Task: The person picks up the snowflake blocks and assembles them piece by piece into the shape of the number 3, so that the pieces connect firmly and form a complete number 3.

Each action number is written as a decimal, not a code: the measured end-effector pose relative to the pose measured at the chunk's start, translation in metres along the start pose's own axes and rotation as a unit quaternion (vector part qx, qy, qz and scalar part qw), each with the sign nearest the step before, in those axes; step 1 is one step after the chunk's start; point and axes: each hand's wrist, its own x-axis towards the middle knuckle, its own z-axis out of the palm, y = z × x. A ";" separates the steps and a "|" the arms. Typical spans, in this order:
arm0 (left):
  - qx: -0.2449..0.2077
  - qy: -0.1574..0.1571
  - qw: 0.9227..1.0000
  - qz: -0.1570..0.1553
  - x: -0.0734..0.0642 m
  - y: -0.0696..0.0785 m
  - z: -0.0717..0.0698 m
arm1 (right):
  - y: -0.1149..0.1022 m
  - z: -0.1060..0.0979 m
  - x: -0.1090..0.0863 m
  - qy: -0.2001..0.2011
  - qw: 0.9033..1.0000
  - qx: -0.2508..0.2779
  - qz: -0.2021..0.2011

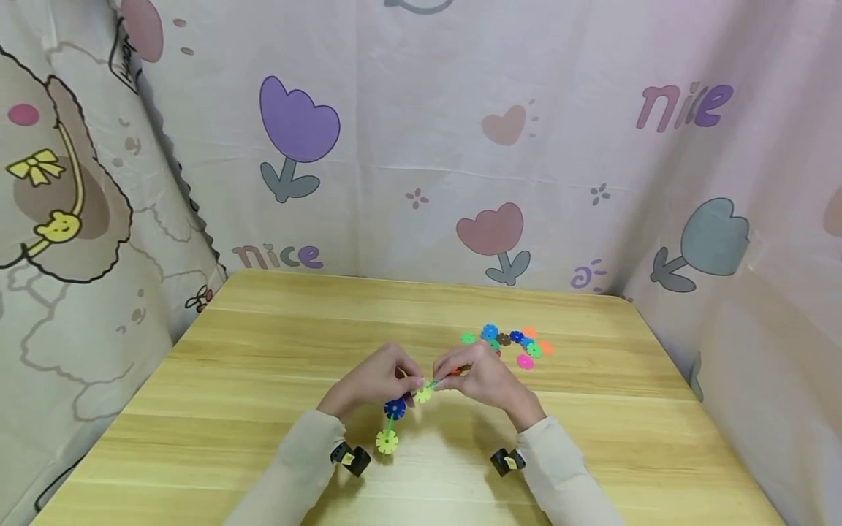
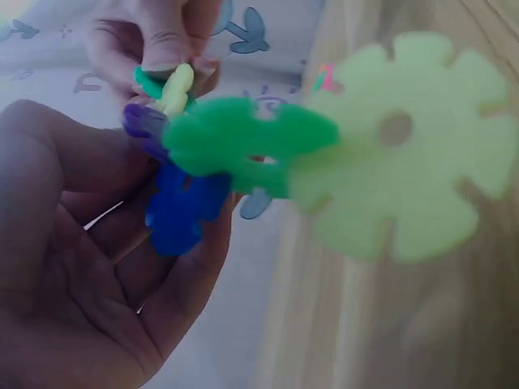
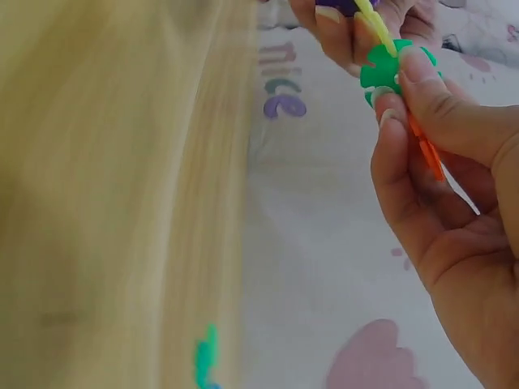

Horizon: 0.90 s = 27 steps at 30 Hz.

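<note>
My left hand [image 1: 378, 380] grips a chain of notched plastic snowflake discs near its purple disc [image 2: 144, 123]. From its fingers hang a blue disc [image 1: 395, 408], a green disc [image 2: 235, 134] and, at the lower end, a pale yellow disc [image 1: 387, 441]. Opposite it, my right hand [image 1: 483, 376] pinches another green disc [image 3: 377, 74] between thumb and fingertips. An orange disc [image 3: 430, 158] sticks out from that one inside the right palm. Between the two hands, a second yellow disc [image 1: 423, 393] meets the green one edge-on. Fingertips hide the slots there.
Several loose discs lie on the wooden table [image 1: 316, 321] just beyond my right hand, among them a pink disc [image 1: 525, 361], a brown disc [image 1: 503, 339] and a light blue disc [image 1: 490, 332]. A printed curtain [image 1: 395, 234] stands along the back and sides.
</note>
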 end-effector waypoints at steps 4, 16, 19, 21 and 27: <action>0.007 0.045 0.999 -0.020 -0.005 -0.005 -0.010 | 0.006 -0.018 -0.014 0.109 0.992 -0.012 0.067; -0.016 0.153 0.988 -0.026 -0.003 -0.002 -0.010 | -0.002 0.006 -0.004 0.084 0.992 0.020 0.087; -0.022 0.150 0.988 -0.021 -0.001 0.001 -0.006 | -0.003 0.010 -0.003 0.092 0.991 0.029 0.088; -0.026 0.149 0.988 -0.015 -0.001 0.003 -0.005 | -0.004 0.011 -0.003 0.098 0.991 0.033 0.089; -0.030 0.151 0.988 -0.003 -0.002 0.007 -0.004 | -0.003 0.012 -0.003 0.100 0.990 0.041 0.093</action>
